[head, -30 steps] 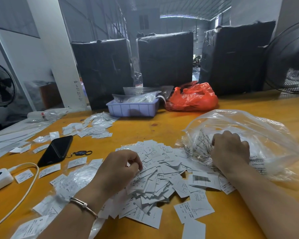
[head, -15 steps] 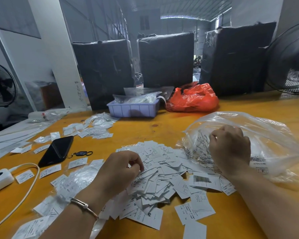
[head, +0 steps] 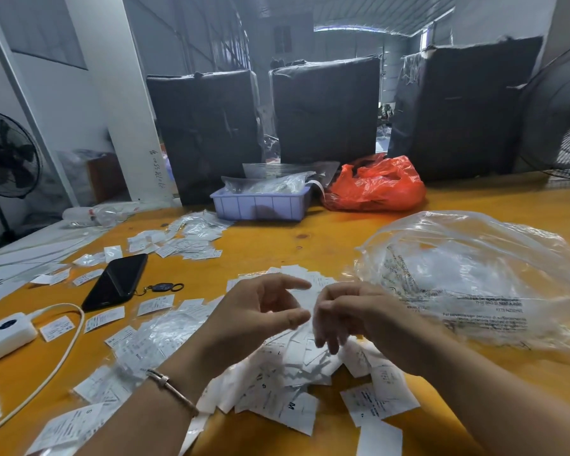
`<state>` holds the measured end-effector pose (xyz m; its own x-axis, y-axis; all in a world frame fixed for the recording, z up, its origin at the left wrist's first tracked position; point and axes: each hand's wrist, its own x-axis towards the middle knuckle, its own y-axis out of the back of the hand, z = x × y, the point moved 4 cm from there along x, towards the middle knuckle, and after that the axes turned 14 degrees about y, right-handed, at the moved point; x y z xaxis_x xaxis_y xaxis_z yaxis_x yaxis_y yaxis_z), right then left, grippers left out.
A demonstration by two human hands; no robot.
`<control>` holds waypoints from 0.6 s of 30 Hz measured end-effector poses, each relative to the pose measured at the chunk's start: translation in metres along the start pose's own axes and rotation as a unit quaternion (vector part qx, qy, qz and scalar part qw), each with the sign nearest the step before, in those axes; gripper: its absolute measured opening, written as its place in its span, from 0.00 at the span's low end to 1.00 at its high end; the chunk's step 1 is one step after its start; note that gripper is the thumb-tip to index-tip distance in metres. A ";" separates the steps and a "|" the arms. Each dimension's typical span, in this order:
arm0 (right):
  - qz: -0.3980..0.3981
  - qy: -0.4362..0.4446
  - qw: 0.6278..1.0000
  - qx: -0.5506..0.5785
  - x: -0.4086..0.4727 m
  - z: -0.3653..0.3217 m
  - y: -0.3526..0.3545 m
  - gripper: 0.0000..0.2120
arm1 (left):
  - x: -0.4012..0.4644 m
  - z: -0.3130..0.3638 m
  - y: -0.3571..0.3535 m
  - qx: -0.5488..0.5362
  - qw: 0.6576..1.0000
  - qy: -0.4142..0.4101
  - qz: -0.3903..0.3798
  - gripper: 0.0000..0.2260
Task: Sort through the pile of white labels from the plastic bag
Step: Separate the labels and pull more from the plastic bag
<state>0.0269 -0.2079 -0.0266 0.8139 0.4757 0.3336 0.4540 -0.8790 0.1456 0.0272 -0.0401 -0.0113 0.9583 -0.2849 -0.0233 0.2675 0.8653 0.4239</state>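
Yellow-orange table [head: 277, 248] carries everything. Largest is the clear plastic bag [head: 474, 274], lying slack to the right, just beside the pile of white labels [head: 287, 383] before the person. Above the pile hover the left hand [head: 257, 311] and right hand [head: 352, 314], fingers loosely spread; whether either pinches a label cannot be told through the blur. Loose slips could slide off the near edge if swept carelessly.
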 end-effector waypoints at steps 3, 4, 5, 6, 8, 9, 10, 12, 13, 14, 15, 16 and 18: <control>0.003 -0.006 1.000 -0.004 -0.001 -0.001 0.002 0.15 | -0.001 0.001 0.003 -0.027 0.999 -0.011 0.014 0.08; 0.007 -0.009 1.000 -0.024 -0.002 -0.001 0.004 0.17 | -0.001 0.002 0.004 -0.029 0.999 -0.012 0.024 0.07; 0.018 -0.005 0.999 -0.046 -0.002 -0.001 0.006 0.18 | -0.002 0.002 0.006 -0.031 0.999 -0.011 0.034 0.05; 0.035 0.006 0.997 -0.063 -0.002 -0.001 0.008 0.16 | -0.001 0.002 0.007 -0.031 0.998 -0.010 0.045 0.04; 0.068 0.034 0.995 -0.067 -0.001 -0.003 0.012 0.08 | -0.001 0.001 0.008 -0.030 0.998 -0.006 0.059 0.02; 0.080 0.044 0.994 -0.065 -0.001 -0.004 0.013 0.05 | 0.000 0.001 0.009 -0.031 0.998 -0.003 0.059 0.02; 0.090 0.050 0.993 -0.062 -0.001 -0.004 0.015 0.04 | 0.000 0.000 0.009 -0.033 0.998 0.000 0.054 0.02; 0.105 0.056 0.991 -0.054 -0.001 -0.005 0.016 0.06 | 0.001 -0.001 0.008 -0.027 0.999 0.015 0.030 0.02; 0.108 0.060 0.991 -0.052 -0.001 -0.006 0.016 0.07 | 0.001 -0.002 0.006 -0.017 1.000 0.024 0.010 0.03; 0.107 0.068 0.990 -0.055 -0.001 -0.006 0.014 0.07 | 0.001 -0.003 0.004 -0.002 0.999 0.032 -0.012 0.03; 0.102 0.077 0.990 -0.066 0.000 -0.006 0.012 0.07 | 0.000 -0.003 0.002 0.015 0.999 0.038 -0.030 0.02; 0.094 0.088 0.988 -0.085 0.000 -0.006 0.009 0.06 | 0.000 -0.003 0.001 0.032 0.998 0.040 -0.039 0.02; 0.077 0.109 0.984 -0.116 0.001 -0.005 0.004 0.06 | -0.001 -0.001 -0.001 0.051 0.998 0.028 -0.038 0.02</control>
<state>0.0276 -0.2114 -0.0209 0.7581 0.3395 0.5568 0.2152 -0.9362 0.2778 0.0261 -0.0398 -0.0128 0.9404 -0.3222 -0.1086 0.3310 0.7952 0.5081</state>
